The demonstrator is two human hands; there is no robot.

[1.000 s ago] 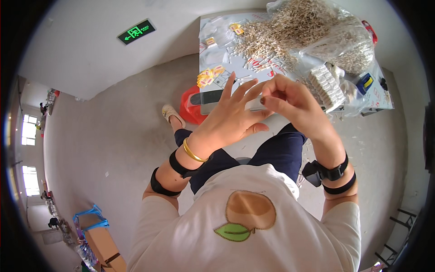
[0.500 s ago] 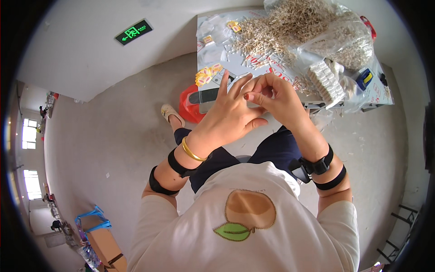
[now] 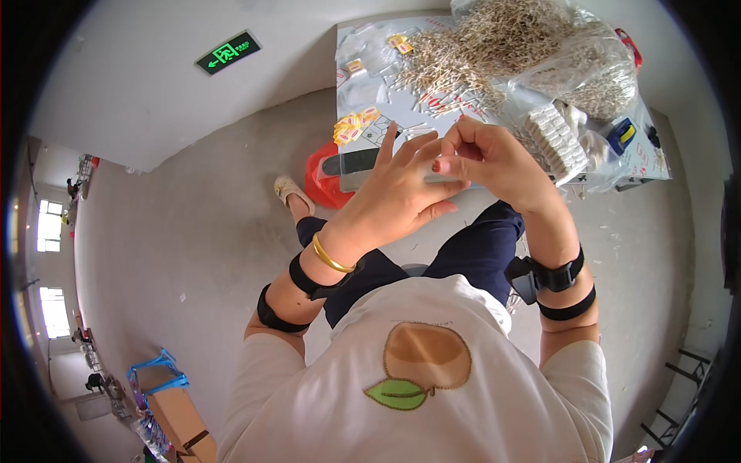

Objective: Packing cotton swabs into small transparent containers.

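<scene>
My left hand (image 3: 403, 184) hovers at the table's near edge, palm down, fingers stretched and spread. I see nothing clearly held in it. Beside it, my right hand (image 3: 498, 163) has thumb and index finger pinched near the left fingertips; whatever lies in the pinch is hidden or too small to name. Beyond the hands, a big heap of cotton swabs (image 3: 455, 69) covers the table. Several loose swabs (image 3: 417, 128) lie just past my left fingers. Yellow-and-white labels (image 3: 355, 125) are piled left of them, near a dark flat phone-like object (image 3: 359, 160).
To the right stand a block of packed white bundles (image 3: 554, 140), a clear plastic bag (image 3: 606, 85) of swabs and a blue-yellow tool (image 3: 620, 136). A red bag (image 3: 318, 181) hangs at the table's left corner. Cardboard boxes (image 3: 179, 417) sit at lower left.
My right hand has shifted to the right, slightly apart from my left hand, still pinched. The left hand has moved only a little, and loose swabs beyond it now show.
</scene>
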